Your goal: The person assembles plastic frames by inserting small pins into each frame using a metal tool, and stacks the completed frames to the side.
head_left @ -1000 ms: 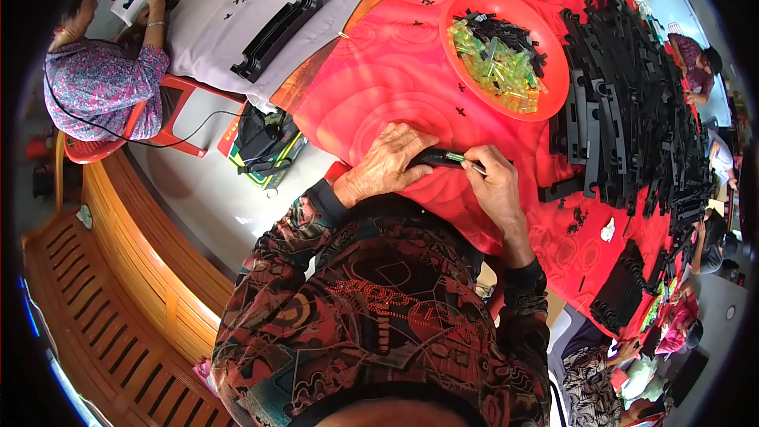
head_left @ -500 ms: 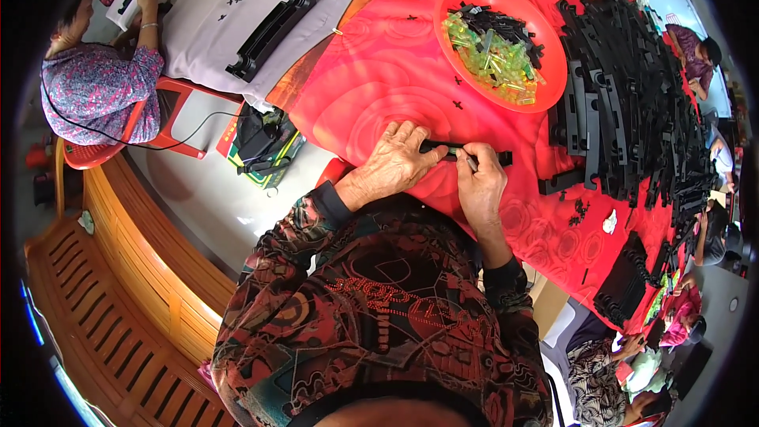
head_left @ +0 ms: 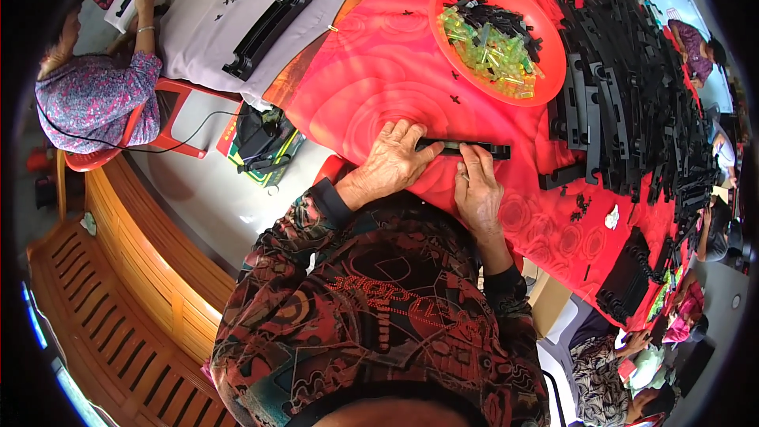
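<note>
A narrow black plastic bar with a notched right end lies crosswise on the red tablecloth in front of me. My left hand grips its left end, the thumb along the near side. Over the middle of the bar rests my right hand, fingers stretched out with their tips touching it and the thumb lower, apart from them. Whether a small part sits beneath those fingertips cannot be made out. Beyond the bar, a red-orange bowl holds small yellow-green clear pieces and small black pieces.
A large heap of black bars covers the table's right side. Small black clips and a crumpled white scrap lie nearer. On the grey cloth at left is another black bar. A co-worker sits there; a wooden bench stands behind.
My right hand has gone from a pinch over the bar to outstretched fingers, uncovering more of its right part. My left hand keeps its grip on the left end.
</note>
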`<state>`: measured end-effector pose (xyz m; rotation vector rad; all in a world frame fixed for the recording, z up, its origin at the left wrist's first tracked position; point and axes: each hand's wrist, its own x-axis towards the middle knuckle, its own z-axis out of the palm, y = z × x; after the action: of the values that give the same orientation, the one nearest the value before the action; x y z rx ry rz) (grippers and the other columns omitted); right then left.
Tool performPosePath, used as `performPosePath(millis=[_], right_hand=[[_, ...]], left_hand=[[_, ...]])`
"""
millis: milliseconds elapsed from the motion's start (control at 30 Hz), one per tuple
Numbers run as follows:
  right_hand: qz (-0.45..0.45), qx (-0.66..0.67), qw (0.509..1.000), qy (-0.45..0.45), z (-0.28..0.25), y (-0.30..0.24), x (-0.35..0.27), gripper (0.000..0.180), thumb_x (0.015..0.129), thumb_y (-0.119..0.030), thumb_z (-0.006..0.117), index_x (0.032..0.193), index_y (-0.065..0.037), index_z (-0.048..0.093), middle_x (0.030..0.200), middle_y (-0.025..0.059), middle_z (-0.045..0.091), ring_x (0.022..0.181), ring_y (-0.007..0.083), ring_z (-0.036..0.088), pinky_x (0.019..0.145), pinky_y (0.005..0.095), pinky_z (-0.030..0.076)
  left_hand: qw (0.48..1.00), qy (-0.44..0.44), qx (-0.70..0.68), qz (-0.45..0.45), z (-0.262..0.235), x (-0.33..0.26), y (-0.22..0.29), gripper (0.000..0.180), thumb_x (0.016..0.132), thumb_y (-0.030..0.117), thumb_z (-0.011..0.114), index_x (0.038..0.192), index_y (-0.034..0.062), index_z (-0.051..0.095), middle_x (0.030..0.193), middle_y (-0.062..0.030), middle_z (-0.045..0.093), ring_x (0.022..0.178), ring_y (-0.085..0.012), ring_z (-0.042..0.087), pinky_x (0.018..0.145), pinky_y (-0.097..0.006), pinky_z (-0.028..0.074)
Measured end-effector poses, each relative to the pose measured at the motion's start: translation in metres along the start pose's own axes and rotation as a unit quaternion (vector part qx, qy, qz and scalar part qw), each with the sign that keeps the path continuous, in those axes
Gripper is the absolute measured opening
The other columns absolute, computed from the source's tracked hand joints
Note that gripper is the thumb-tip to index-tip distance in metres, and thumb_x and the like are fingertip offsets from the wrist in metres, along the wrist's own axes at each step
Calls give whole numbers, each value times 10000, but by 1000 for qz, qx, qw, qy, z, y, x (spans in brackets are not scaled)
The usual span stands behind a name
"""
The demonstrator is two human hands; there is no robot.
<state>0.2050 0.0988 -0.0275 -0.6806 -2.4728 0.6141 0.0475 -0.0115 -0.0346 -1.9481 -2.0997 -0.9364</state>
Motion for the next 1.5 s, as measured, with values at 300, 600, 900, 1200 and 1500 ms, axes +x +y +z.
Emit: performPosePath(millis=[300,600,900,1200,1500], right_hand=[[-4,-37,991,-127,-11,3,10,331,787,-46,571,1118,-42,589,1103,114,563,826,280,648,659,354,529],[131,248,957,70,-57,-5,13,155,878,-34,495,977,13,605,1049,134,544,880,205,557,661,269,473],[87,57,995,13,-49,14,-14,86,888,-56,550,941,0,588,1003,146,549,904,241,565,741,322,477],[64,293,952,57,-36,-7,19,95,835,18,620,927,19,599,862,86,624,791,156,600,707,263,480],[-3,204,979,1,-2,-5,36,107,811,31,641,898,6,585,821,92,607,711,166,583,645,268,472]], left_hand=[[1000,-22,17,-13,-1,3,2,361,679,142,695,1039,130,664,1007,-125,523,898,-296,512,724,-404,434],[994,22,-107,-27,-5,1,-7,444,705,203,734,1100,68,584,997,-130,550,926,-308,538,792,-427,436],[992,-22,-113,-57,-11,-2,-16,482,728,224,716,1135,32,543,1036,-156,545,975,-337,522,863,-427,404],[991,-10,-121,-46,-8,-2,-20,390,702,198,706,1027,26,573,1012,-112,550,965,-289,517,845,-397,391],[993,-7,-109,-40,-6,-2,-20,367,697,198,700,997,29,574,997,-103,556,965,-277,517,850,-387,384]])
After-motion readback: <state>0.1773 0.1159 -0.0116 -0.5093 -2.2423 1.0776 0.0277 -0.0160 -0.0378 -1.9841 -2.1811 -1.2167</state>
